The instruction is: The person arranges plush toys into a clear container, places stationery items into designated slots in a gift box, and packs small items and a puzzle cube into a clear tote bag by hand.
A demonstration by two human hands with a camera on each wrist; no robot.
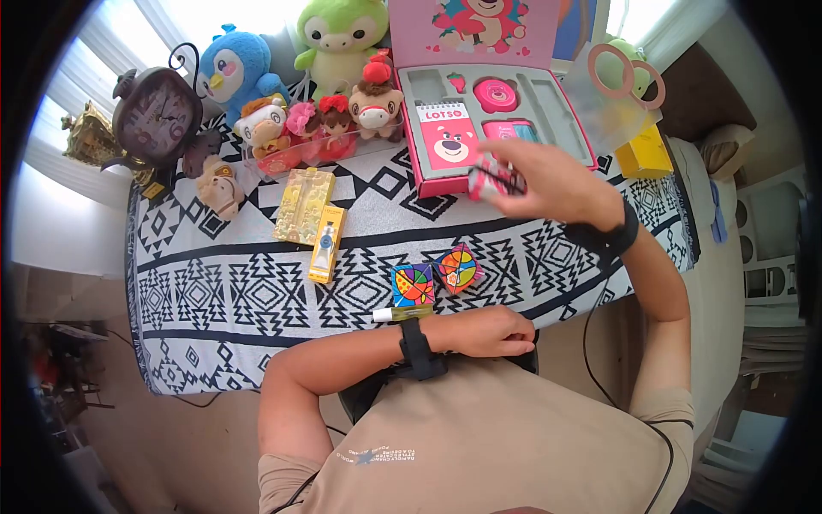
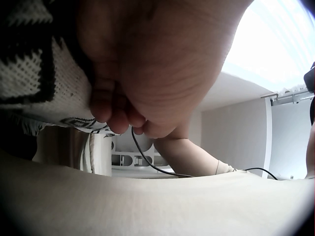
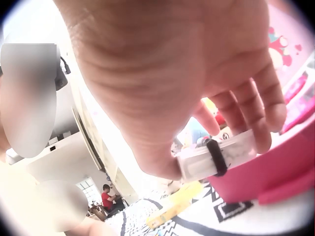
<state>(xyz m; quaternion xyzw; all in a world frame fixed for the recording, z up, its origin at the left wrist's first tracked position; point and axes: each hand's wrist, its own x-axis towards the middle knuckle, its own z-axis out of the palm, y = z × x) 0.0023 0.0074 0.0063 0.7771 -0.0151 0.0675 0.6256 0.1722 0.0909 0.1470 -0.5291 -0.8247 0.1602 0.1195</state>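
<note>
My right hand [image 1: 556, 182] pinches a small pink-and-white item [image 1: 488, 178] with a dark band between thumb and fingers. In the right wrist view, this item [image 3: 196, 166] looks like a translucent white case with a black strap around it. It is held right at the front edge of an open pink gift box [image 1: 441, 186]. In the box's grey insert sit a LOTSO notepad [image 1: 447, 146], a round pink case [image 1: 496, 94] and a small strawberry piece [image 1: 456, 82]. My left hand [image 1: 490, 331], fingers loosely curled, rests by the table's front edge and holds nothing.
Near the left forearm lie two colourful patterned pieces [image 1: 413, 284] and a white-capped small bottle [image 1: 402, 314]. A yellow tube box [image 1: 326, 246] and gold box [image 1: 302, 206] lie mid-table. Plush toys [image 1: 341, 38] and a clock [image 1: 160, 116] stand behind; a yellow box [image 1: 644, 154] is at right.
</note>
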